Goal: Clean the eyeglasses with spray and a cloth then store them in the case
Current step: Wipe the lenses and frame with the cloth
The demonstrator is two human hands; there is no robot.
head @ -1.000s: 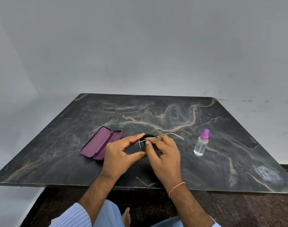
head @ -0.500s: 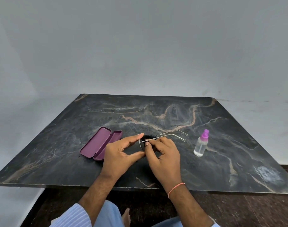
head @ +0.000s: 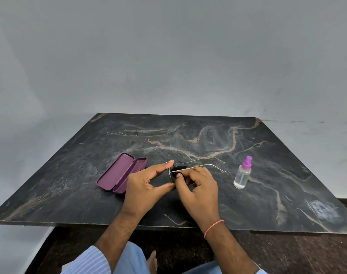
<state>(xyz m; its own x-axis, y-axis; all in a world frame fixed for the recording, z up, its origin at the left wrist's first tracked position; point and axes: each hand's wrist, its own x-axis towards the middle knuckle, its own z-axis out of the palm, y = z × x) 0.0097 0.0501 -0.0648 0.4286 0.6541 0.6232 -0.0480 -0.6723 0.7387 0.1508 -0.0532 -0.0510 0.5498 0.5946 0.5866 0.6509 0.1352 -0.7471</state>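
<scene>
- Head view: my left hand holds the eyeglasses by the lens rim, forefinger on top and thumb underneath, the other fingers loosely curved.
- My right hand is curled round a black cloth, pinching it against the lens.
- Most of the cloth and the lenses is hidden behind my fingers; only a dark bit shows between the hands. The thin wire temples stretch away to the right, hard to make out against the stone.
- The purple case lies open on the table just left of my left hand.
- The clear spray bottle with a purple top stands upright to the right, apart from my hands.
- An orange band circles my right wrist.
- Dark veined marble table; plain grey wall behind it.
</scene>
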